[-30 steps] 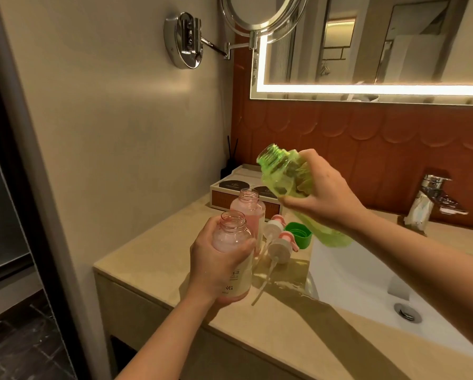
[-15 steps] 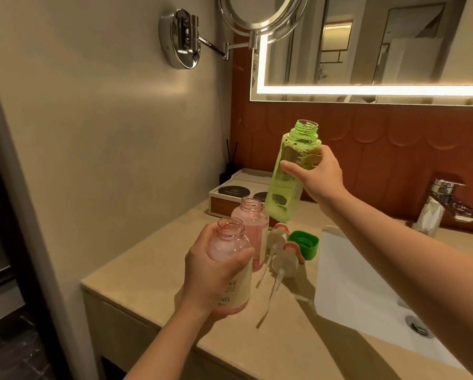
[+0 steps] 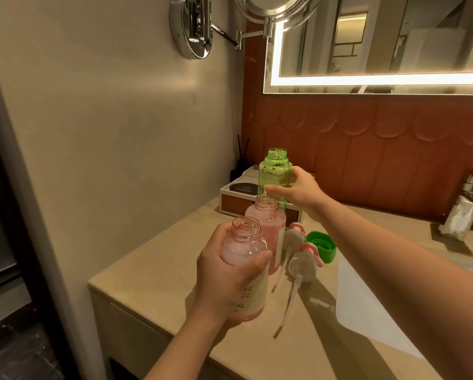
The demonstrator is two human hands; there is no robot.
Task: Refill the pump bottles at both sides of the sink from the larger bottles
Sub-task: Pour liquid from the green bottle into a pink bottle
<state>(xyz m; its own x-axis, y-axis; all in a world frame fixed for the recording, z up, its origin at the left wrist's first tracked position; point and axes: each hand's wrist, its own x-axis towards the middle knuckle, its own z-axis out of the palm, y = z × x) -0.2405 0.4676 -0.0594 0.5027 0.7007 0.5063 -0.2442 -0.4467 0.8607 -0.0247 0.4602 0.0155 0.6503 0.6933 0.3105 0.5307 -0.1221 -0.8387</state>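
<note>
My left hand grips an uncapped pink pump bottle with a cream label, held just above the counter's front left. Behind it a second open pink bottle stands on the counter. My right hand holds the larger green bottle upright, uncapped, behind the second pink bottle and in front of a box; its base is hidden. Two pump heads with long tubes lie on the counter beside the green cap.
A white and brown amenity box and a reed diffuser stand in the back left corner. The white sink lies to the right, with a chrome faucet behind it. A round mirror on an arm juts from the wall above.
My right hand has turned the green bottle from tilted to upright and lowered it toward the counter behind the pink bottles. My left hand keeps holding its pink bottle.
</note>
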